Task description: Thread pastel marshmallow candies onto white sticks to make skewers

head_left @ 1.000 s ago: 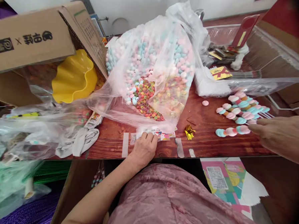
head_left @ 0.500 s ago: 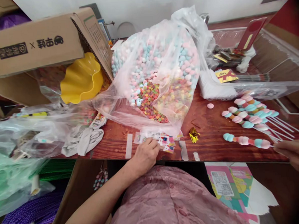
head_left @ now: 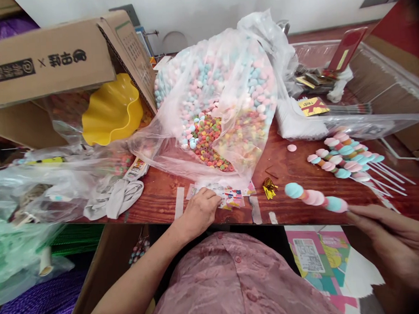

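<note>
My right hand (head_left: 393, 241) is closed on the stick end of a candy skewer (head_left: 315, 197) with blue and pink sweets, held above the front edge of the wooden table (head_left: 294, 171). My left hand (head_left: 200, 209) rests at the table's near edge with its fingers pinched on a stack of small printed clear bags (head_left: 232, 195). Behind them lies a large clear plastic bag of pastel candies and coloured rings (head_left: 221, 105). A pile of finished candy skewers (head_left: 346, 157) lies at the right.
An open cardboard box (head_left: 50, 67) and a yellow wavy bowl (head_left: 110, 110) stand at the left. Crumpled plastic bags (head_left: 38, 184) cover the left side. A gold twist tie (head_left: 268, 187) and a loose pink candy (head_left: 292, 147) lie on the wood. Long clear packets (head_left: 351, 121) sit at the right.
My right hand picked one candy skewer off the table and brought it toward me and to the left. My left hand stayed on the small bags, shifting them slightly.
</note>
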{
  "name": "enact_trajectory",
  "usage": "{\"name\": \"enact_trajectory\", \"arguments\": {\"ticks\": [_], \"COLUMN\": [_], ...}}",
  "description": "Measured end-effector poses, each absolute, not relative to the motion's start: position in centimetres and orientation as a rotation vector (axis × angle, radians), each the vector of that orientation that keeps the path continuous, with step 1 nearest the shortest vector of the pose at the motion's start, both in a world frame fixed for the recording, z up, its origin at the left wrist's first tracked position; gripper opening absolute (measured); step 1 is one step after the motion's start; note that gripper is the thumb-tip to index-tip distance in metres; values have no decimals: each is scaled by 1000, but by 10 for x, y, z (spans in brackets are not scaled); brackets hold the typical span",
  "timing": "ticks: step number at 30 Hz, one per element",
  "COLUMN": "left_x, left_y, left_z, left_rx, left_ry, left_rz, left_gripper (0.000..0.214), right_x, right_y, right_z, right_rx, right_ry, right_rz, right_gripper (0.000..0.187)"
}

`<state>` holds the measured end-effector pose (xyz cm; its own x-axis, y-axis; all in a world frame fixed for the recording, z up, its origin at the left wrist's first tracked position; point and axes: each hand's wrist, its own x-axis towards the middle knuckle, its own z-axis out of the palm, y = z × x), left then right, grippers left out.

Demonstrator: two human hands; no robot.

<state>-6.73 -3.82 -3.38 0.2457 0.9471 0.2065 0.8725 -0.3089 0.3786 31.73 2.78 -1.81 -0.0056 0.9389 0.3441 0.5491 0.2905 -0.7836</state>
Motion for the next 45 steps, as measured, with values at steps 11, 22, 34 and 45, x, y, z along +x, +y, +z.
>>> {"name": "enact_trajectory", "arguments": {"ticks": [11,22,34,45], "left_x": [-74,-77,-76,-63], "left_y": [-21,-25,-23,-21], "left_z": [-39,-42,-47,-34], "left_rx": [1684,2457,2468,1594], "left_ry": [1632,1494,1402,1623], "left_rz": [994,728,878,1368], "left_gripper": [13,29,27,16], "right_x": [248,253,256,272], "right_y": [35,43,41,30], "right_z": [-27,-2,11,0], "right_rx": [-898,-839,-645,-753], "right_ry": [-2104,-2357,-2489,-2345], "right_rz": [595,448,68,125], "right_gripper": [18,16,31,27]}}
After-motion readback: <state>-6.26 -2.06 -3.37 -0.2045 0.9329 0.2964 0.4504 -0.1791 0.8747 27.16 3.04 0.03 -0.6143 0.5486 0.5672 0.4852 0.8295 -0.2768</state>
